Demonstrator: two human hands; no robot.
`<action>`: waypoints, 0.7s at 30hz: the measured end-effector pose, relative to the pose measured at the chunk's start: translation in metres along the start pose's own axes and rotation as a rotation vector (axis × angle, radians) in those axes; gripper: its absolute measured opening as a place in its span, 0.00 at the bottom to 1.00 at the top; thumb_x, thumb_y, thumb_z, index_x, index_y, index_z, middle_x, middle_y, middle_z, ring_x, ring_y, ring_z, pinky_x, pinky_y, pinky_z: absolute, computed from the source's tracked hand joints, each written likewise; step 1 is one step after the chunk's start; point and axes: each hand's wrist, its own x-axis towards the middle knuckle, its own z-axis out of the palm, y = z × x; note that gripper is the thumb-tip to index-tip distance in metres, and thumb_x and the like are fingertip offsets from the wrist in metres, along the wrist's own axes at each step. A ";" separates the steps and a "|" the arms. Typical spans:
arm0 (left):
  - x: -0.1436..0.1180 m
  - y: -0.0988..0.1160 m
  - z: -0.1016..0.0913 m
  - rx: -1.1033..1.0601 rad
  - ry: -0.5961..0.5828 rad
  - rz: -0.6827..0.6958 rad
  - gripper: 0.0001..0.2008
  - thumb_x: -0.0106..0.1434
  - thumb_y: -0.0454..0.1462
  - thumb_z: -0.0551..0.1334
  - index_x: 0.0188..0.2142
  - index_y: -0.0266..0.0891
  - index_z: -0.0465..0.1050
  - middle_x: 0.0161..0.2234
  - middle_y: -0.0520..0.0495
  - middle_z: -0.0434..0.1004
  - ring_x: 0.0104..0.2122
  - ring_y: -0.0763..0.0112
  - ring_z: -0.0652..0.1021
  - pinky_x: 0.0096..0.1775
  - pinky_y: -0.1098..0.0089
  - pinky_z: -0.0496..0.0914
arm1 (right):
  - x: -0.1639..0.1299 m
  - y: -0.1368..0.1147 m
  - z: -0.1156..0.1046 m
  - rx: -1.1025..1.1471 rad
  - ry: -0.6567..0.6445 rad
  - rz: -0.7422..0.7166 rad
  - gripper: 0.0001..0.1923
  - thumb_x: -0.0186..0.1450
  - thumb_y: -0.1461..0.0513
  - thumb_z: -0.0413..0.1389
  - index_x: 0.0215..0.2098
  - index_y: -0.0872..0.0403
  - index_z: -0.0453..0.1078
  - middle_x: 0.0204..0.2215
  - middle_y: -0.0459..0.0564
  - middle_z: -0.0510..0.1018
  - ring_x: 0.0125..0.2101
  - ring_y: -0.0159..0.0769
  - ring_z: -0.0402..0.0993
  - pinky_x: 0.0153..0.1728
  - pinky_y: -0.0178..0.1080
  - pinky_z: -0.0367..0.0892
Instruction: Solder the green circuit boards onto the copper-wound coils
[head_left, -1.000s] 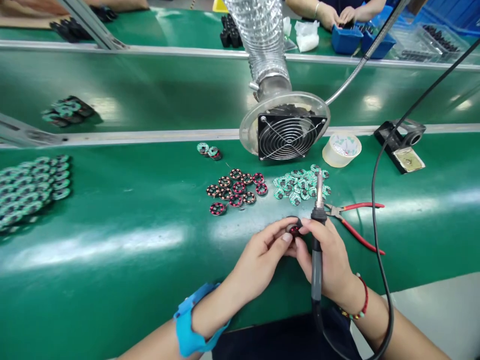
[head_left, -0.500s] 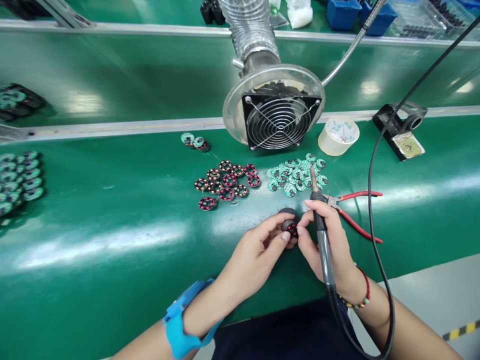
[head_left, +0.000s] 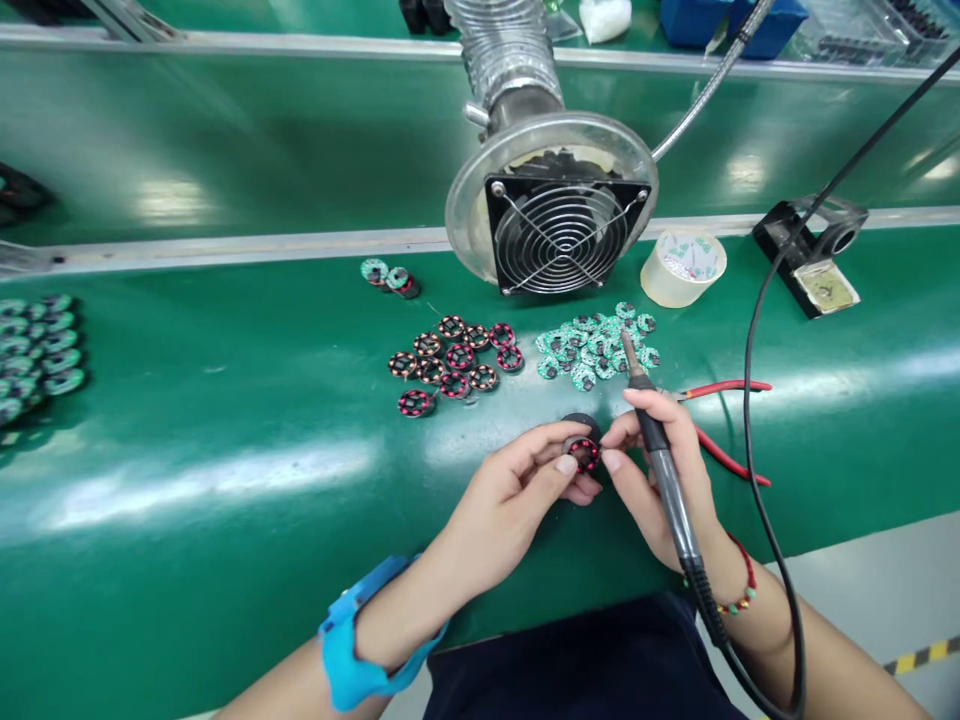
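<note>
My left hand [head_left: 517,490] and my right hand [head_left: 656,470] meet near the front of the green bench, both pinching a small round coil ring with red windings [head_left: 584,455]. Just behind the ring sits a small black round base [head_left: 581,424]. My right hand also grips a soldering iron [head_left: 660,455], its tip pointing away from me toward a heap of small green circuit discs [head_left: 592,345]. A group of several red-and-copper coil rings [head_left: 454,365] lies left of that heap. A blue strap [head_left: 352,640] is on my left wrist.
A fume fan on a ribbed metal hose [head_left: 559,225] stands behind the parts. A tape roll [head_left: 682,268], a soldering iron stand [head_left: 814,260] and red-handled pliers [head_left: 720,420] lie to the right. More green discs [head_left: 34,350] cover the far left. Blue bins [head_left: 731,20] sit beyond the conveyor.
The view has tilted down and nearer. The soldering iron has leaned over to the right in my right hand, and both hands have lifted the coil ring slightly clear of the black base.
</note>
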 end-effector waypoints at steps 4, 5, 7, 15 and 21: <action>-0.002 -0.001 0.001 0.065 -0.017 0.032 0.14 0.64 0.40 0.64 0.48 0.36 0.75 0.34 0.47 0.82 0.34 0.68 0.82 0.41 0.66 0.78 | -0.002 0.002 0.002 0.074 -0.038 0.051 0.24 0.67 0.67 0.56 0.58 0.44 0.59 0.34 0.43 0.72 0.33 0.30 0.73 0.36 0.35 0.75; -0.002 -0.002 0.001 0.088 -0.019 0.036 0.14 0.64 0.39 0.64 0.48 0.37 0.75 0.34 0.47 0.82 0.34 0.68 0.82 0.41 0.66 0.78 | -0.002 0.003 0.002 0.089 -0.051 0.065 0.23 0.68 0.67 0.55 0.58 0.44 0.59 0.34 0.43 0.72 0.33 0.29 0.73 0.36 0.34 0.74; -0.002 -0.002 0.000 0.106 -0.023 0.034 0.14 0.64 0.39 0.64 0.48 0.37 0.75 0.34 0.47 0.83 0.34 0.68 0.82 0.41 0.66 0.78 | -0.002 0.003 0.000 0.121 -0.073 0.090 0.21 0.68 0.67 0.55 0.57 0.44 0.60 0.34 0.42 0.72 0.32 0.27 0.73 0.36 0.32 0.73; -0.001 0.000 -0.002 0.111 -0.010 0.035 0.15 0.64 0.40 0.64 0.48 0.36 0.74 0.32 0.47 0.82 0.33 0.69 0.82 0.39 0.68 0.78 | 0.000 0.006 -0.004 0.239 -0.060 0.168 0.19 0.68 0.66 0.55 0.56 0.46 0.61 0.32 0.42 0.73 0.31 0.28 0.72 0.35 0.33 0.73; -0.002 0.002 -0.002 0.135 0.012 0.045 0.16 0.63 0.41 0.65 0.47 0.36 0.73 0.31 0.48 0.81 0.32 0.68 0.82 0.39 0.68 0.78 | 0.000 0.003 -0.004 0.172 -0.054 0.155 0.20 0.67 0.67 0.53 0.56 0.47 0.60 0.33 0.43 0.74 0.31 0.29 0.75 0.35 0.36 0.75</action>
